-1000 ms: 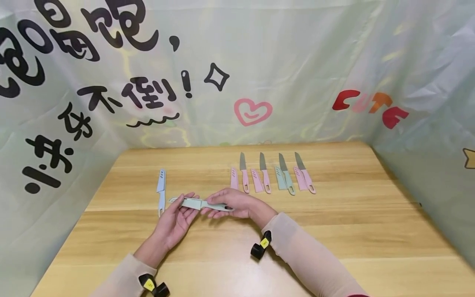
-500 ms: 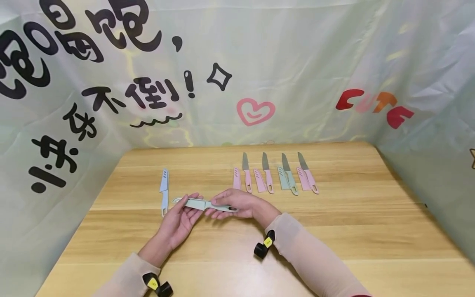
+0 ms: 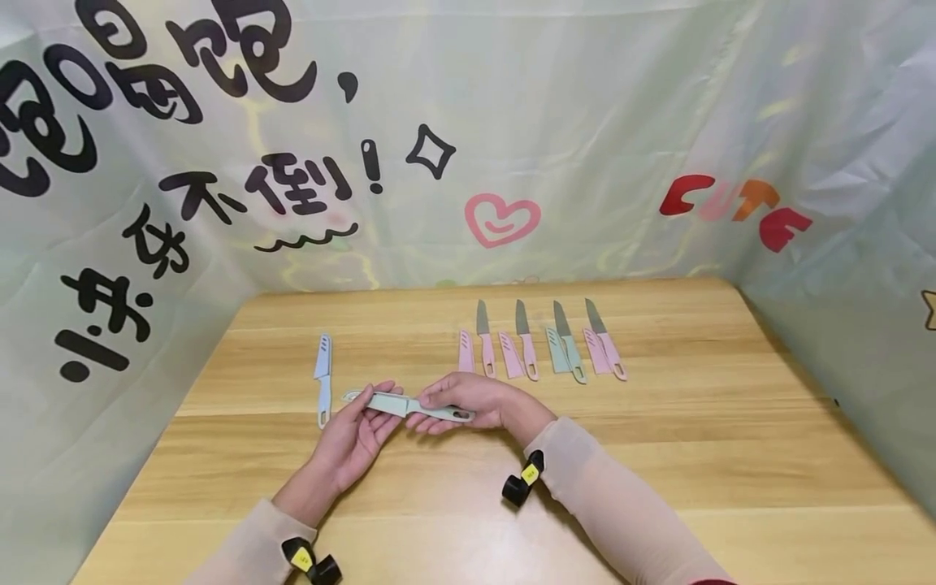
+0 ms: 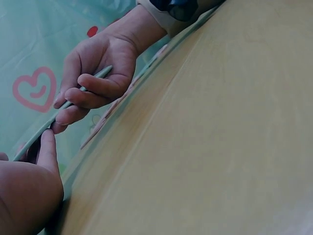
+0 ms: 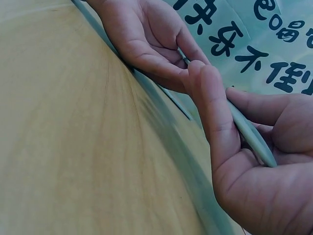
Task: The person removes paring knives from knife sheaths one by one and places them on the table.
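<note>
Both hands hold one pale green knife (image 3: pixel 448 413) level above the table, its blade covered by a matching sheath (image 3: pixel 387 404). With thumb and fingers, my left hand (image 3: pixel 353 443) pinches the sheath at its tip side. My right hand (image 3: pixel 486 398) holds the handle, thumb on top and fingers beneath. From the right wrist, the handle (image 5: pixel 252 134) shows edge-on between thumb and fingers; the left wrist view likewise shows the knife (image 4: pixel 41 128) as a thin edge. Just left of my left hand lies a sheathed blue knife (image 3: pixel 323 382).
Behind my right hand, unsheathed knives lie in a row, each beside its sheath: a pink knife (image 3: pixel 486 345), another pink knife (image 3: pixel 526 345), a green knife (image 3: pixel 567 345) and a pink knife (image 3: pixel 605 345) at the right. A printed curtain (image 3: pixel 585 106) encloses the wooden table (image 3: pixel 695 455).
The head view has shifted slightly. Both hands and the green knife have moved a little to the right; their grips look the same.
</note>
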Tool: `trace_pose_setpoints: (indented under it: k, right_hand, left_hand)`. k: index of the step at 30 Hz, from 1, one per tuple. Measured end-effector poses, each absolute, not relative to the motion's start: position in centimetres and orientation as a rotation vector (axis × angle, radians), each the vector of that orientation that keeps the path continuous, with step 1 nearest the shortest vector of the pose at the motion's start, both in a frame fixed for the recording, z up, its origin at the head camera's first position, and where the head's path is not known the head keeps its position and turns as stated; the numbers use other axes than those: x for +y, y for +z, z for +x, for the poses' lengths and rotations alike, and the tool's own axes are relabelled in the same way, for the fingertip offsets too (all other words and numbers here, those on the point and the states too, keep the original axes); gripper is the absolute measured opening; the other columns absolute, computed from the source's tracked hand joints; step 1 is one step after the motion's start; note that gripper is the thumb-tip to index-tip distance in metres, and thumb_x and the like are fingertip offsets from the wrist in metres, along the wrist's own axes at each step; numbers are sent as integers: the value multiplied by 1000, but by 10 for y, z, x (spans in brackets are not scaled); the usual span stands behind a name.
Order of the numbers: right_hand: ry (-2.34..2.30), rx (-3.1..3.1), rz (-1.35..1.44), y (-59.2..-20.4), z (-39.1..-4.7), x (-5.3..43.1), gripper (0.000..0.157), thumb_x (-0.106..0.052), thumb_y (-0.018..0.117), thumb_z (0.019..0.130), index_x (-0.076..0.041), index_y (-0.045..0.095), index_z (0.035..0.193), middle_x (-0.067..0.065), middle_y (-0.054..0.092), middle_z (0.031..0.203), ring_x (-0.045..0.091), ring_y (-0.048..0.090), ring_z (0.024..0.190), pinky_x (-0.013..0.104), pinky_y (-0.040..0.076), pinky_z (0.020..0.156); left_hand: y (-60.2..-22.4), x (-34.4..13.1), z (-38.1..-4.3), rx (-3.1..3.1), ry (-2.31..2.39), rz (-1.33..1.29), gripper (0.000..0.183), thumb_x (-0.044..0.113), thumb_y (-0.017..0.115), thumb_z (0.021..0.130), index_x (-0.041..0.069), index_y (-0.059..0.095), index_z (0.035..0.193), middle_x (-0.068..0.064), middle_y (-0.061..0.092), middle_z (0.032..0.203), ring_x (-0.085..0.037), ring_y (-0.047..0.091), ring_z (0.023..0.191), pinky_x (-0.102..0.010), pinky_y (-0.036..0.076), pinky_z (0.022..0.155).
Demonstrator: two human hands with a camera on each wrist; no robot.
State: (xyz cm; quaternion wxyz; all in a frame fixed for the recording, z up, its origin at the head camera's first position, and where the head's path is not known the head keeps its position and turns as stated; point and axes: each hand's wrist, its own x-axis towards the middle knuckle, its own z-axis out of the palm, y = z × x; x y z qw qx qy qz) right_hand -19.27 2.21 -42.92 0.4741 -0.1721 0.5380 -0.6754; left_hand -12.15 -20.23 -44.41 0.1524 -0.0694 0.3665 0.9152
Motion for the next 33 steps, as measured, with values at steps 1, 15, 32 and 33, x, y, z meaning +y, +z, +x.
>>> trace_pose_setpoints:
  k: [1, 15, 32, 33]
  right_hand:
    - [-1646, 1317, -418, -430, -193, 22, 31, -9, 47, 103, 11, 58, 125, 24, 68, 110, 27, 69, 94, 38, 56, 88]
    - [-1625, 1346, -445, -432, -195, 27, 31, -7, 45, 103, 12, 57, 125, 21, 69, 106, 25, 69, 91, 37, 57, 86]
    - [-1618, 1338, -474, -426, -198, 25, 31, -5, 44, 103, 15, 55, 124, 23, 68, 106, 25, 69, 93, 38, 56, 90]
    - [-1615, 1336, -477, -426, -198, 25, 31, -5, 44, 103, 15, 55, 125, 23, 69, 106, 25, 69, 93, 39, 55, 90]
  left_hand:
    - [-445, -202, -121, 1053, 2625, -213, 34, 28, 39, 107, 4, 60, 119, -13, 63, 121, -25, 59, 119, -35, 41, 108]
    - [-447, -197, -123, 1057, 2631, -237, 35, 28, 39, 107, 1, 55, 123, -16, 59, 125, -27, 56, 122, -37, 40, 109]
    - [-443, -201, -122, 1038, 2655, -219, 32, 28, 40, 107, 4, 58, 118, -14, 63, 120, -25, 58, 119, -36, 40, 108]
    - [-443, -201, -121, 1040, 2658, -213, 32, 28, 40, 107, 4, 58, 118, -14, 63, 120, -25, 58, 119, -36, 40, 108]
